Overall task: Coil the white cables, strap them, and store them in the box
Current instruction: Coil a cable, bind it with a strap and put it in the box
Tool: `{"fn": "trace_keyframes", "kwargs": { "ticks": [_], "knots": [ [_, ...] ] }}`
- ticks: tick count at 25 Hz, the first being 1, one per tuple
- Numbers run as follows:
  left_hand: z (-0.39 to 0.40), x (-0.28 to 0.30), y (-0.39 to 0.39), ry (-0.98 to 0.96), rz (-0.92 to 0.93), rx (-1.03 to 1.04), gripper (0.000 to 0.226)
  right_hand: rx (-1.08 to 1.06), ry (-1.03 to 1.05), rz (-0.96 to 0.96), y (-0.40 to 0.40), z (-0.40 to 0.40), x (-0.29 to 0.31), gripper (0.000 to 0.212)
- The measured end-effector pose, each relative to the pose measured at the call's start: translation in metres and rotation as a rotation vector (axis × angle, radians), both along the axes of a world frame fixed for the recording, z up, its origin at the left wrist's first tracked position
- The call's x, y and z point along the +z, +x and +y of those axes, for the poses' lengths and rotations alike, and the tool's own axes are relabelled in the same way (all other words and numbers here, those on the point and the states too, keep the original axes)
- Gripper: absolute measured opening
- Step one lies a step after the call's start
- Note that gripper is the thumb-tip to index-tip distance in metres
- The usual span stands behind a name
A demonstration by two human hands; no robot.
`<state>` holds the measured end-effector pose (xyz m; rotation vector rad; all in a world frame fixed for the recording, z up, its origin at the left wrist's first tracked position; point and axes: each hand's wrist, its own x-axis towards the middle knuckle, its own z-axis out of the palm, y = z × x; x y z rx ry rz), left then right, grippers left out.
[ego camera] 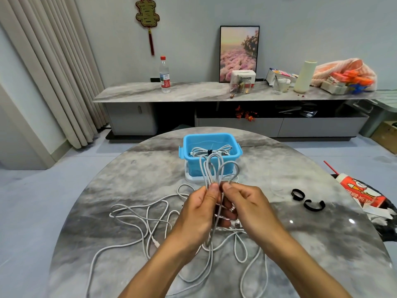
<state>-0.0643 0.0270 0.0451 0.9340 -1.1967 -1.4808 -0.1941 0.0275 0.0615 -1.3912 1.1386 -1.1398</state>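
My left hand [199, 214] and my right hand [247, 207] meet above the round marble table [311, 244], both pinching a bunch of white cable loops [217, 168] that stands up from my fingers. Loose white cables [141, 224] sprawl over the table under and around my hands. Behind the loops stands a blue plastic box [211, 155] on its white lid, holding a coiled white cable [209, 152] bound with a black strap. Two black straps [298, 194] [314, 205] lie on the table to the right.
A red and white paper bag [361, 191] with papers lies at the table's right edge. Beyond the table runs a long low cabinet [193, 91] with a water bottle [165, 75], a picture frame, boxes and bags. Curtains hang at the left.
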Motion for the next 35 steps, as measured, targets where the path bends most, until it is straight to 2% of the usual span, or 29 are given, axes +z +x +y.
{"fn": "trace_keyframes", "kwargs": {
  "ticks": [4,7,10,12,16,18,20,24,26,27,30,32,35],
  "knots": [
    [0.002,0.002,-0.001,0.121,-0.014,0.034,0.043,-0.046,-0.117,0.262,-0.001,0.000,-0.004,0.035],
    [0.002,0.004,0.000,0.166,-0.038,0.028,0.039,-0.087,-0.094,0.205,0.001,-0.003,-0.007,0.031],
    [0.005,0.007,0.002,0.170,-0.079,-0.079,0.039,-0.089,-0.017,0.098,0.005,-0.002,-0.008,0.036],
    [0.006,0.011,0.004,0.198,-0.042,-0.184,0.038,-0.090,0.046,0.002,0.005,-0.001,-0.008,0.044],
    [0.007,0.023,0.012,0.301,0.187,-0.399,0.034,0.208,0.283,-0.525,-0.005,0.000,0.005,0.052],
    [0.009,0.026,0.014,0.337,0.258,-0.499,0.033,0.325,0.351,-0.620,-0.009,0.002,0.013,0.051],
    [0.009,0.027,0.013,0.357,0.284,-0.525,0.033,0.345,0.390,-0.651,-0.011,0.003,0.016,0.048],
    [0.012,0.025,0.008,0.364,0.271,-0.486,0.034,0.185,0.373,-0.793,-0.005,0.005,0.024,0.037],
    [0.014,0.024,0.004,0.353,0.202,-0.498,0.031,0.104,0.355,-0.812,-0.002,0.005,0.025,0.024],
    [0.014,0.023,0.003,0.343,0.153,-0.509,0.030,0.060,0.356,-0.809,-0.001,0.004,0.026,0.026],
    [0.013,0.025,-0.002,0.346,0.081,-0.551,0.030,-0.087,0.399,-0.785,-0.004,0.001,0.035,0.049],
    [0.013,0.028,-0.003,0.343,0.062,-0.560,0.033,-0.136,0.434,-0.856,-0.007,-0.001,0.038,0.060],
    [0.015,0.027,-0.001,0.324,0.045,-0.558,0.035,-0.171,0.488,-0.930,-0.009,-0.002,0.038,0.057]
  ]
}}
